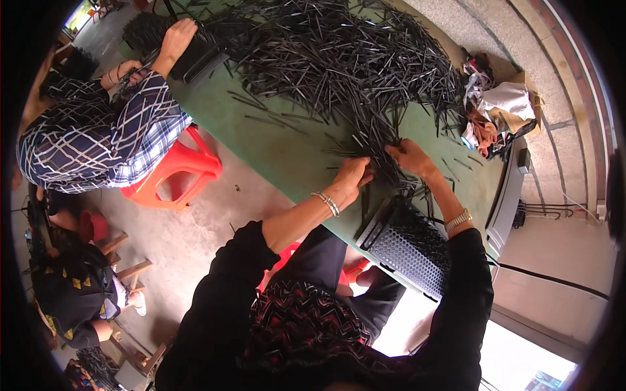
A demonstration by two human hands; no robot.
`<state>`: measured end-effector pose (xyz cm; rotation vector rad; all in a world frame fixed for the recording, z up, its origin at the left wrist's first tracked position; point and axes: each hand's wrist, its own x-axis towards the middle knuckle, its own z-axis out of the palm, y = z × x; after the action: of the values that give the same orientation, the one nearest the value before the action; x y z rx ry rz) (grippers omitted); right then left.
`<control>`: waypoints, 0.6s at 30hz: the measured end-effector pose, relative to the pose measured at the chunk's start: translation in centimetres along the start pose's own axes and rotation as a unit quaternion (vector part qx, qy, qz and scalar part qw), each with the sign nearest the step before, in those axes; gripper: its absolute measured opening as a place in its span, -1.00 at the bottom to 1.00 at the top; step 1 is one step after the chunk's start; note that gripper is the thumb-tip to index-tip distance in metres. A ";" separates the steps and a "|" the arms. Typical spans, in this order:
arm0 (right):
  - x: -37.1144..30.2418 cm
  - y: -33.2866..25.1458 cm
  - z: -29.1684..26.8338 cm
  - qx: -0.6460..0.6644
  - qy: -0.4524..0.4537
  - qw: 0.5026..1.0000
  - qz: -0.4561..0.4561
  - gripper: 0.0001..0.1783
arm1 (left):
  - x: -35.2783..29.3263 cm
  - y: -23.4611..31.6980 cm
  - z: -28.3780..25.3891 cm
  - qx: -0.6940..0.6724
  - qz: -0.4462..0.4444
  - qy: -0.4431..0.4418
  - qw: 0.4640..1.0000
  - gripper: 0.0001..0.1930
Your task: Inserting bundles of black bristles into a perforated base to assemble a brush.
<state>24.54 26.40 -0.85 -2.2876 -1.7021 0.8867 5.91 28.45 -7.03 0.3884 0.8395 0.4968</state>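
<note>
A large heap of thin black sticks [339, 58] covers the far part of the green table, and a narrow tail of it runs toward me. My left hand [352, 177] is at the left side of that tail, its thumb and fingers pinched together at the sticks. From the other side, my right hand [412, 160] has its fingers curled closed on sticks in the tail. What exactly lies between the fingertips is partly hidden. Just nearer to me, a tray with a honeycomb pattern of holes [414, 244] sits at the table's edge with black sticks in it.
On the green table [261, 150] lie a few loose sticks. Crumpled wrappers and bags [499, 107] are piled at the right by the wall. A person in a plaid shirt [98, 140] sits at the left on a red plastic stool [179, 169], hands at another black tray [195, 62].
</note>
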 end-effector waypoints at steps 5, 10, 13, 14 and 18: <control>-0.4 3.5 1.6 0.075 0.083 0.993 -0.031 -0.50 | -0.3 -0.5 1.8 -0.055 -0.013 0.057 0.997 -0.78; 2.7 1.6 2.7 -0.051 0.046 0.995 0.076 -0.39 | 3.1 1.5 2.7 0.039 -0.036 0.032 0.998 -0.62; 3.3 -0.5 1.4 -0.058 0.008 0.996 0.071 -0.38 | 4.8 2.6 3.2 0.073 -0.035 0.051 0.995 -0.59; 3.2 -1.5 1.1 -0.058 0.007 0.996 0.064 -0.38 | 5.1 2.9 2.5 0.070 -0.028 0.037 0.997 -0.57; 0.5 -2.0 2.1 -0.029 0.047 0.998 -0.010 -0.45 | 3.4 3.5 3.3 0.159 -0.044 -0.045 0.985 -0.47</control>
<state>21.83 27.08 -1.82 -2.3057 -1.7292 0.7220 9.47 32.81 -5.31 0.6602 0.8464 0.2595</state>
